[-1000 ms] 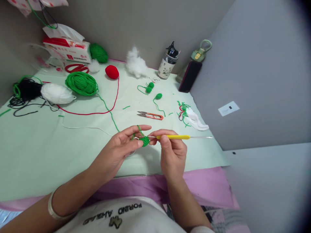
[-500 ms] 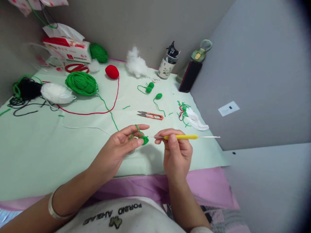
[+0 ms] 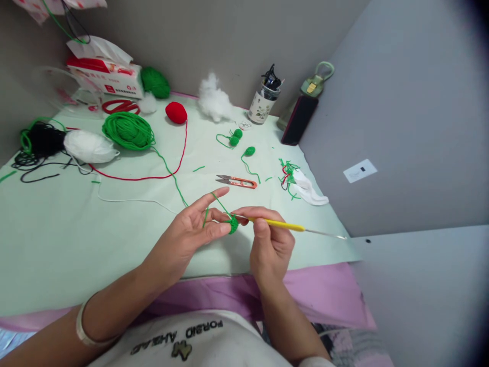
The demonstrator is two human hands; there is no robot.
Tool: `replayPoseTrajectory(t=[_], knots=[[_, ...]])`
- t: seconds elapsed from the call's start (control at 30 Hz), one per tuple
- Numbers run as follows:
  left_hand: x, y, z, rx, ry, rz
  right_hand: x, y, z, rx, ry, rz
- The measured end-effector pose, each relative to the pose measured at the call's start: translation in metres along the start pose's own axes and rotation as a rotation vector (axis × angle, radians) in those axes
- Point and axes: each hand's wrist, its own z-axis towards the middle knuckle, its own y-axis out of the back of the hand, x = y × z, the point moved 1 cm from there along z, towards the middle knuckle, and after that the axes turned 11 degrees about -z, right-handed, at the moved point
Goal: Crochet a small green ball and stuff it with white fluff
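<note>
Between the thumb and fingers of my left hand (image 3: pixel 194 224) is a small green crochet piece (image 3: pixel 233 225). Green yarn runs over its raised index finger and back to the green yarn skein (image 3: pixel 129 131). My right hand (image 3: pixel 272 244) grips a crochet hook (image 3: pixel 284 224) by its yellow handle, pen-like. The hook's thin metal tip meets the top of the piece, with yarn by it; the exact loop is too small to make out. Its other metal end points right, sloping slightly down. Beyond my hands lie orange thread snips (image 3: pixel 237 182).
Small green crocheted balls (image 3: pixel 249 151), white stuffing (image 3: pixel 214 99) and yarn scraps (image 3: pixel 290 171) lie farther back. A red yarn ball (image 3: pixel 176 113), white yarn (image 3: pixel 90 146), red scissors (image 3: pixel 121 107) and a tissue box (image 3: pixel 105 76) are left. A jar (image 3: pixel 263 103), phone (image 3: pixel 300 121) and bottle (image 3: pixel 314 84) stand at the wall.
My right hand has moved left, closer to the left, and the hook now tilts down to the right. The crochet piece has shifted slightly right, and my left index finger has risen.
</note>
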Motion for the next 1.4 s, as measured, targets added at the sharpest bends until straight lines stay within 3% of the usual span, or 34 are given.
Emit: replayPoseTrajectory(t=[0.17, 0.37, 0.6, 0.77, 0.93, 1.07, 1.2, 1.4], knots=[[0.001, 0.0, -0.001, -0.017, -0.01, 0.029, -0.003, -0.001, 0.001, -0.029, -0.05, 0.105], [-0.002, -0.002, -0.001, -0.053, -0.032, 0.066, 0.002, -0.002, -0.001, -0.089, 0.121, -0.014], [-0.004, 0.0, -0.005, -0.053, -0.06, 0.155, 0.001, 0.006, 0.007, 0.057, 0.089, 0.114], [-0.004, 0.001, -0.006, -0.076, -0.112, 0.283, 0.006, 0.011, 0.006, 0.074, 0.147, -0.055], [-0.006, -0.003, -0.005, -0.039, -0.106, 0.252, 0.005, 0.012, -0.002, 0.012, 0.419, -0.222], [-0.008, -0.004, -0.005, -0.038, -0.083, 0.203, 0.006, 0.011, -0.001, 0.066, 0.33, -0.119], [-0.007, -0.003, -0.005, -0.082, -0.138, 0.294, 0.009, 0.014, 0.004, 0.131, 0.244, -0.102], [-0.003, -0.011, -0.011, -0.224, -0.308, 0.53, 0.015, 0.015, 0.004, 0.208, 0.448, -0.37]])
